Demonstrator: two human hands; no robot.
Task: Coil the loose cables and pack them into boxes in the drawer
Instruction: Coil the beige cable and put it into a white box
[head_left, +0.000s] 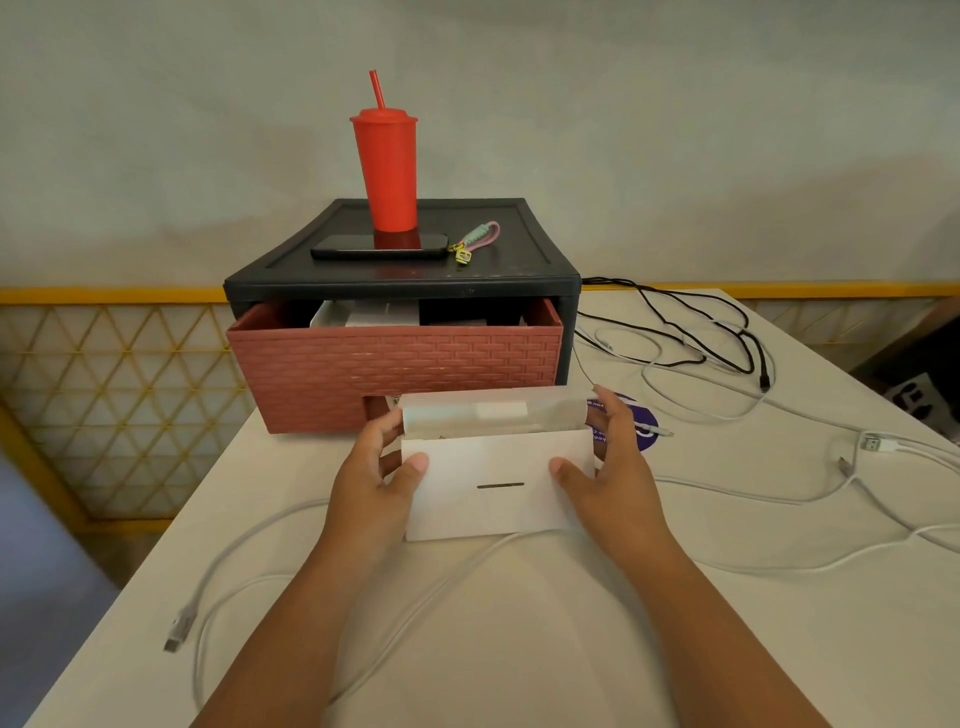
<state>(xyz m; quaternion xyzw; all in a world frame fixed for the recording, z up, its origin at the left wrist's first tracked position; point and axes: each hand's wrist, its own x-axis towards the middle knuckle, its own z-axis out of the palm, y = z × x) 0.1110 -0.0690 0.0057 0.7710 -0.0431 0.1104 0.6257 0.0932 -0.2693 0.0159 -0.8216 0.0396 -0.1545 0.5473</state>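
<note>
Box (493, 488) sits flap-up before the drawer (395, 374), my left grip (374, 478) and right grip (613, 467) clasping its ends, steadying it, I judge, for cables (179, 626).

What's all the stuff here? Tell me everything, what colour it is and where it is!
cup with straw: one, red, on top of the drawer unit
phone: one, black, in front of the cup
key strap: one, pink and green, right of the phone
drawer unit: one, black, on the table
drawer: one, brick-red, pulled open
boxes: a few, mostly white, inside the drawer
white box: one, lid open, in front of the drawer
black cable: one, loose, right of the unit
white cables: several, loose across the table
sticker: one, purple, round, on the table
table: one, white
left hand: holds the white box's left end
right hand: holds its right end
</note>
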